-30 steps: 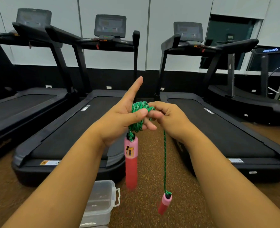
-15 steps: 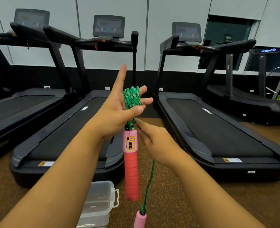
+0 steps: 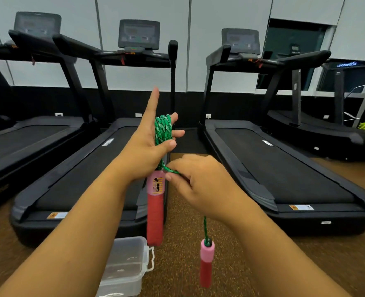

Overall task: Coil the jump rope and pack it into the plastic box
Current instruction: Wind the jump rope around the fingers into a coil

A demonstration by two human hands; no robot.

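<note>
rope: green jump rope looped round the left hand, thumb pinning the coils
right hand: pinching the strand beside the hanging handle
box: clear plastic box on the floor, below

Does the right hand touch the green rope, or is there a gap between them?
Touching. In the head view the right hand pinches the green rope between its fingertips just below the left hand.

The word "concentrix" glows blue on the dark sign at far right.
</note>
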